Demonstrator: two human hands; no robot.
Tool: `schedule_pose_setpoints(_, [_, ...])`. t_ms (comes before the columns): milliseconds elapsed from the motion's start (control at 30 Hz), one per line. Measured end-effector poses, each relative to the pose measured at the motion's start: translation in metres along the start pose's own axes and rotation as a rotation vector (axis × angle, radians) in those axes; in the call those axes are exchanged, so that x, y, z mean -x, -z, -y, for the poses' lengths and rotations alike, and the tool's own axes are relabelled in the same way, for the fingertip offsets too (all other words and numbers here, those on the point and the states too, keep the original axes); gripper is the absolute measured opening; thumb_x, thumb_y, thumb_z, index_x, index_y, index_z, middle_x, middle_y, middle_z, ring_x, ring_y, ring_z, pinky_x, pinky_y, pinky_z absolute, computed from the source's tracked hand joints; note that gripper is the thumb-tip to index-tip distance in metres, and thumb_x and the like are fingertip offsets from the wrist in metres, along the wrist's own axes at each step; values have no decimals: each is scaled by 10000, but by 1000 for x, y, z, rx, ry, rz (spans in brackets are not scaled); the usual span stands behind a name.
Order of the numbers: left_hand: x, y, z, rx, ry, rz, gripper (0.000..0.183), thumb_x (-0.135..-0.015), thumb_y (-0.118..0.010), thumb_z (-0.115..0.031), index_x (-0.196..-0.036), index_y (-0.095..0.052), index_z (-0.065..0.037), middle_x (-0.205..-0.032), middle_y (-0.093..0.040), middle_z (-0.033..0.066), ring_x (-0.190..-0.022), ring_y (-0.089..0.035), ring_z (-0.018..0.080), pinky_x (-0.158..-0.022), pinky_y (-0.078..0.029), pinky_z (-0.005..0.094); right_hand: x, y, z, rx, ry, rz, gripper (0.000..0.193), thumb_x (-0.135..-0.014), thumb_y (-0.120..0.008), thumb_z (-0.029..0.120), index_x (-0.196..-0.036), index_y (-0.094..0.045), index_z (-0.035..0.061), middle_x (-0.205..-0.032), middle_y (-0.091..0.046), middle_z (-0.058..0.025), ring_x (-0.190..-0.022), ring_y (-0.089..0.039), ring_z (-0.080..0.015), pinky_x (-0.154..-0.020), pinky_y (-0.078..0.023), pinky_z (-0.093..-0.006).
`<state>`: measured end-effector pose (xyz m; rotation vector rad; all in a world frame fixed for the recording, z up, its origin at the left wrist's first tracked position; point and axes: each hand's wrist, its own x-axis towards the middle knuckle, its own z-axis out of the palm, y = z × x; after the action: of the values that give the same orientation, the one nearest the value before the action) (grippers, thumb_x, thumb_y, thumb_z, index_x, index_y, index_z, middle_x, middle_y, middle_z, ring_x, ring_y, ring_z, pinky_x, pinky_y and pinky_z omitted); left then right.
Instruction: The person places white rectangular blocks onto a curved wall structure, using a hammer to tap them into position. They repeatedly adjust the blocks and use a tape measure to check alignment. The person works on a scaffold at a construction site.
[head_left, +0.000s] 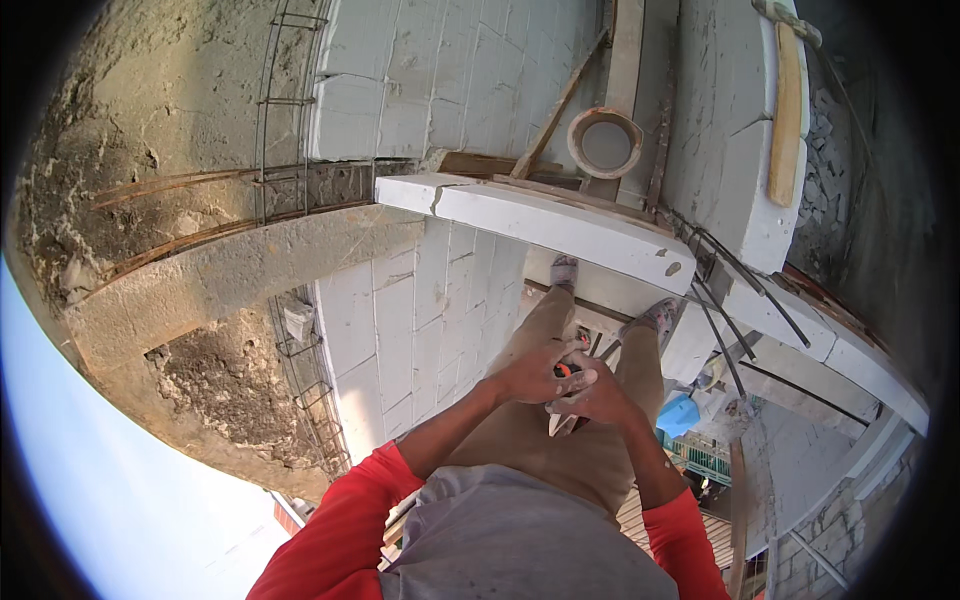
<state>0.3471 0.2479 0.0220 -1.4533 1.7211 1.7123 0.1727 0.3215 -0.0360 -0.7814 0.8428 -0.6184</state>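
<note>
My left hand [542, 373] and my right hand [600, 392] meet in front of my thighs, fingers curled in and closed. Between them sits a small orange-and-black object [563, 370], mostly covered by the fingers, so its kind does not show. A pale pointed piece [562, 424] pokes out below the hands, and I cannot tell which hand bears it. Whitish dust coats the fingers of both hands. Past the hands, the nearest large thing is a white block ledge [540, 222] running across in front of my feet.
A pale block wall [400, 330] rises on the left, beside a curved concrete beam [240, 262] and a rebar cage [290, 100]. A round pipe end [605, 143] stands beyond the ledge. Bare rebar rods [735, 265] stick out at right. Lower right lies a blue object [678, 415].
</note>
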Motion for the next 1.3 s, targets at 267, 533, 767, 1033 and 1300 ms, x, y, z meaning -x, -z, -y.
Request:
schedule_pose_setpoints(267, [47,47,37,260,90,-209,637,-990,-679,-577,-1298,-662,-20,-1088,-737,186,-1009,-710,306,-915,-546,412,-70,-43,34,101,-190,74,725,-739,-931,127,-1354,-561,31,-1113,-738,-75,-1034,-701,-112,-931,-568,-327])
schedule_pose_setpoints(533, [67,65,101,419,219,-211,655,-940,-728,-621,-1124,-726,7,-1011,-733,188,-955,-701,300,-875,-544,402,-100,-62,16,-520,-544,100,375,-945,-727,109,-1277,-613,-22,-1151,-714,-106,-1018,-724,-194,-900,-611,-346])
schedule_pose_setpoints(767, [78,58,109,483,55,-474,543,-904,-822,-490,-1137,-719,-10,-972,-734,202,-889,-718,298,-824,-564,413,-119,-80,9,-513,-570,-77,214,-986,-661,83,-1184,-657,1,-1042,-731,-80,-895,-739,-165,-836,-621,-340])
schedule_pose_setpoints(1033, [86,54,166,307,85,-547,585,-924,-768,-573,-1098,-746,-15,-801,-712,190,-749,-710,295,-726,-554,444,-151,-85,11,-603,-473,-29,142,-921,-702,85,-1052,-674,35,-912,-708,-49,-768,-683,-151,-755,-588,-330])
schedule_pose_setpoints(1300, [174,108,271,231,445,-375,353,-1003,-695,-411,-1173,-782,-114,-858,-724,137,-742,-590,225,-731,-514,393,-221,-44,59,-641,-265,-200,78,-923,-708,94,-986,-669,68,-819,-661,-21,-713,-636,-138,-711,-540,-351])
